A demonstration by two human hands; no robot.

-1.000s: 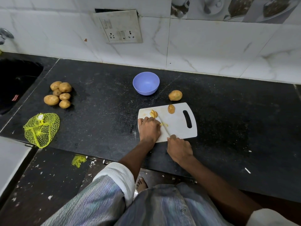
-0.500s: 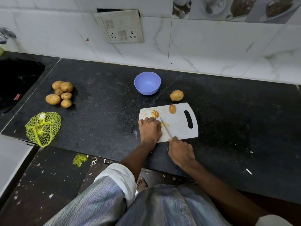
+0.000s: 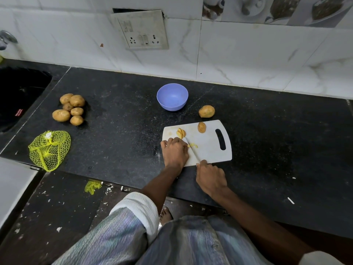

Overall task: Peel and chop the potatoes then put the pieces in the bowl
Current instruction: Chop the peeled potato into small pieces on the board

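On the black counter lies a white cutting board point(image 3: 210, 152). My left hand point(image 3: 174, 152) rests curled on the board's near left part, holding down a yellow potato piece point(image 3: 193, 145) that peeks out at its fingertips. My right hand point(image 3: 211, 177) grips the handle of a knife point(image 3: 192, 149), whose blade points up-left against that piece. Cut slices point(image 3: 181, 133) lie just beyond my left hand. A potato half point(image 3: 201, 127) sits at the board's far edge. A whole potato point(image 3: 206, 111) lies behind the board. The blue bowl point(image 3: 172, 96) stands further back, empty.
Several unpeeled potatoes point(image 3: 70, 109) are piled on the counter's left. A yellow net bag point(image 3: 48, 149) lies at the left front edge. A dark sink point(image 3: 17, 96) is at far left. A tiled wall with a socket plate point(image 3: 141, 30) closes the back.
Hands and knife stay at the same spot on the board; the blade has shifted only slightly against the potato piece. Nothing else has moved.
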